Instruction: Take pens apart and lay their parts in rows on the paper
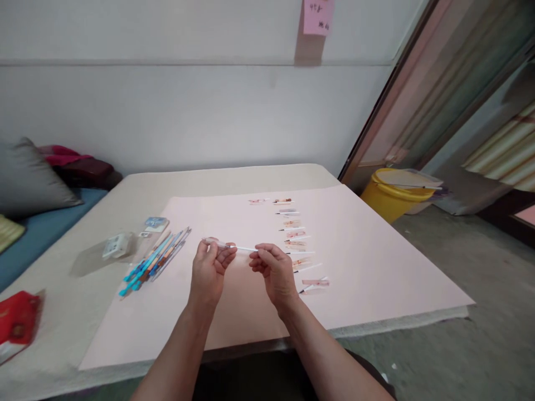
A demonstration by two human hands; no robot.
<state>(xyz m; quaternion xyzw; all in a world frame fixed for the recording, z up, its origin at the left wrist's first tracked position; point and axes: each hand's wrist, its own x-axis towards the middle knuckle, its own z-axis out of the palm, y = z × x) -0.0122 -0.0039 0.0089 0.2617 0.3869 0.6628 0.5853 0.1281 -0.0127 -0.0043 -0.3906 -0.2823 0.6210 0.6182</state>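
Observation:
My left hand [209, 271] is closed around a clear pen barrel [216, 242], its fingers curled under it. Between thumb and fingertips, my right hand [276, 272] pinches the end of a thin white pen refill [246, 249]. The refill's dark tip meets the barrel's end near my left fingertips; how far inside it sits I cannot tell. To the right of my hands runs a column of pen parts, clear patterned barrels [296, 235] with white refills [309, 253] beside or across them. Another patterned barrel [258, 201] lies farther back.
Left of my hands lies a bundle of blue, brown and grey pens [156, 259]. Near it are a white box [117, 246] and a blue-and-white packet [156, 224]. A red packet [19, 320] rests at the far left. A yellow bin [387, 195] stands on the floor beyond the table's right side.

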